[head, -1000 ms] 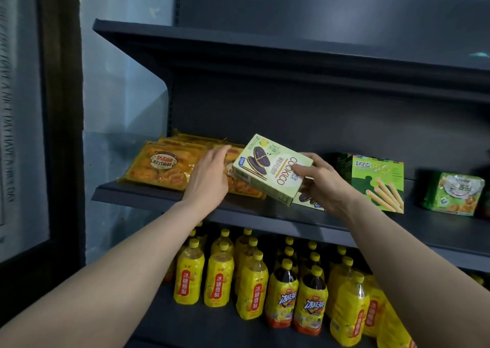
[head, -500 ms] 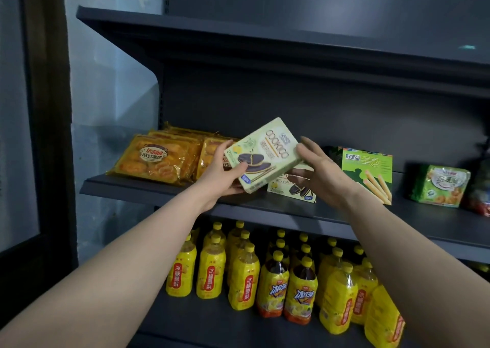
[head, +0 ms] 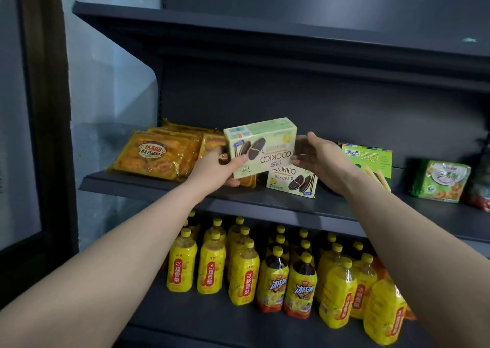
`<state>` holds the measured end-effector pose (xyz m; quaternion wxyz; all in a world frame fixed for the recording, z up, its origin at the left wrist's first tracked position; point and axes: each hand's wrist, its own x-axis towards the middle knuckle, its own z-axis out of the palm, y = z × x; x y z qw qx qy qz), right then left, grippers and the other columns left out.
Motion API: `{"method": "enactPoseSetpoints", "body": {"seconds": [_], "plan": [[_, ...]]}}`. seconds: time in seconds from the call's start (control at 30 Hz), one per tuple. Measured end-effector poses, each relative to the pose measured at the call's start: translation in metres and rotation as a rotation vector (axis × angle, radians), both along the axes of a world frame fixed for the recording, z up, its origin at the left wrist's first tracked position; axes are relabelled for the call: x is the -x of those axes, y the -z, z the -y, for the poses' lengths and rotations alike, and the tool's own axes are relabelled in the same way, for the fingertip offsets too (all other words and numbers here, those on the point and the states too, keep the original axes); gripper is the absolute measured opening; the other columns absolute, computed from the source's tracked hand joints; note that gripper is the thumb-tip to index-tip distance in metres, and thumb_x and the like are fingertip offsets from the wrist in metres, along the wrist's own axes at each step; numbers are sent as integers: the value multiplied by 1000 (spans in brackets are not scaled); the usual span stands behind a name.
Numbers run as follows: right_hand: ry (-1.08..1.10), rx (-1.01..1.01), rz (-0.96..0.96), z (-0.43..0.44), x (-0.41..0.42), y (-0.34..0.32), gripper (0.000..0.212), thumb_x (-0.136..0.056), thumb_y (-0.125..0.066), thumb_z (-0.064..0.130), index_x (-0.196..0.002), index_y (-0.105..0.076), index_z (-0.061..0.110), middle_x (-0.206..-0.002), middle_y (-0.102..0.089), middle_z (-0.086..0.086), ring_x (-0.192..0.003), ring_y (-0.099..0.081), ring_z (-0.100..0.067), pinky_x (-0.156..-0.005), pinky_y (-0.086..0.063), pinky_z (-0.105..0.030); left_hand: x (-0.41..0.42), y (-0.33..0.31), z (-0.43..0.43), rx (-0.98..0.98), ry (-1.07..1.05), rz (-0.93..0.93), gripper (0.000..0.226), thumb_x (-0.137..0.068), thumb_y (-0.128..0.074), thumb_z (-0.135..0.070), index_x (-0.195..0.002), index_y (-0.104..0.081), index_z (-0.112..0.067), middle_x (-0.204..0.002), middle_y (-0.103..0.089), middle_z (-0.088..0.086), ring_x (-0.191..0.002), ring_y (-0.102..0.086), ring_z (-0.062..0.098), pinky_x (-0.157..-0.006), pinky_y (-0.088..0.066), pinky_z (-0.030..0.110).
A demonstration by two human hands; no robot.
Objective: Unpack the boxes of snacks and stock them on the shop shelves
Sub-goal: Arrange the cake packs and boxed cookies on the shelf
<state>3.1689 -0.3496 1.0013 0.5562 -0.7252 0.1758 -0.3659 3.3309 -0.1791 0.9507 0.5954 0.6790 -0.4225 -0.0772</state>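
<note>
Left hand [head: 217, 167] gripped pale green cardboard cookie box [head: 261, 146], closed and upside down, above dark metal middle shelf [head: 164, 186]; thumb on front, fingers round left edge. Right hand [head: 320, 159] beside box's right end, fingers loosely spread, holding nothing. Matching cookie box [head: 291, 180] stood on shelf beneath.

middle shelf [head: 119, 184]: pastry packs [head: 153, 156], cookie box [head: 291, 181], stick-biscuit box [head: 367, 159], green bag [head: 440, 180] | lower shelf [head: 212, 318]: bottles [head: 245, 276]

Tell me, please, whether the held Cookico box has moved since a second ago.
Yes. The held Cookico box has turned so its print reads upside down, staying just up-left of the standing Cookico box on the shelf.
</note>
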Motion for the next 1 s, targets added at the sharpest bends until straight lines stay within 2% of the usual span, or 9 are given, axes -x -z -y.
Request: {"method": "enactPoseSetpoints", "body": {"seconds": [0.1, 0.23, 0.37, 0.47, 0.57, 0.67, 0.8, 0.9, 1.0], "plan": [[-2, 137, -105, 1, -2, 2, 26, -102, -48, 27, -115, -69, 19, -112, -73, -5, -106, -66, -23, -95, -51, -40, -5, -1, 1, -14, 90, -219, 47, -91, -61, -50, -123, -58, -16, -101, -75, 3, -79, -74, 22, -84, -59, 39], [-66, 62, -136, 0, -2, 5, 27, -102, -53, 35, -121, -66, 20, -115, -73, -5, -108, -65, -22, -94, -51, -38, -8, 0, -1, -25, 153, -290, 43, -93, -57, -49, -115, -61, -12, -101, -74, 8, -76, -73, 21, -73, -60, 29], [-228, -53, -103, -4, -4, 10, 39, -95, -65, 23, -128, -56, 3, -116, -72, -12, -110, -69, -22, -96, -55, -34, -12, 3, 2, -70, 223, -318, 43, -96, -52, -45, -122, -58, -11, -112, -71, 10, -89, -73, 25, -77, -60, 30], [-72, -83, 74, -1, -11, 7, 50, -86, -74, 11, -129, -52, -1, -119, -69, -17, -94, -73, -21, -76, -60, -25, -18, 3, 6, -150, 85, -28, 51, -97, -54, -42, -140, -42, -18, -135, -58, 3, -115, -61, 19, -97, -53, 39], [224, 157, 83, 9, -4, -6, 60, -82, -80, 21, -133, -49, 10, -119, -62, -5, -92, -67, -13, -66, -53, -20, -24, -1, 5, -152, -206, 274, 68, -94, -60, -41, -151, -29, -20, -137, -55, -1, -123, -53, 20, -104, -45, 40], [383, 472, -70, 21, 5, -13, 66, -82, -82, 29, -136, -48, 16, -119, -61, 2, -98, -63, -8, -78, -55, -25, -28, -2, 9, -63, -279, 376, 59, -93, -64, -31, -145, -39, -22, -128, -60, -2, -114, -59, 17, -95, -50, 34], [285, 797, -448, 20, -8, 1, 61, -84, -79, 28, -138, -52, 17, -133, -61, -5, -117, -59, -22, -96, -45, -28, -18, 8, 23, -120, -229, 473, 52, -93, -64, -26, -141, -46, -23, -128, -60, -3, -113, -58, 15, -98, -49, 34], [211, 923, -613, 22, -20, 22, 57, -90, -73, 28, -142, -51, 21, -139, -58, -4, -125, -55, -26, -101, -43, -34, -8, 22, 39, -188, -163, 524, 51, -93, -63, -27, -141, -48, -24, -133, -58, -1, -117, -56, 15, -99, -48, 33], [292, 875, -556, 35, -8, 22, 51, -90, -68, 43, -138, -55, 28, -136, -59, -2, -123, -54, -25, -102, -46, -38, -2, 31, 51, -238, -118, 560, 49, -93, -64, -29, -140, -50, -25, -138, -55, 0, -123, -53, 18, -103, -46, 38]]}}
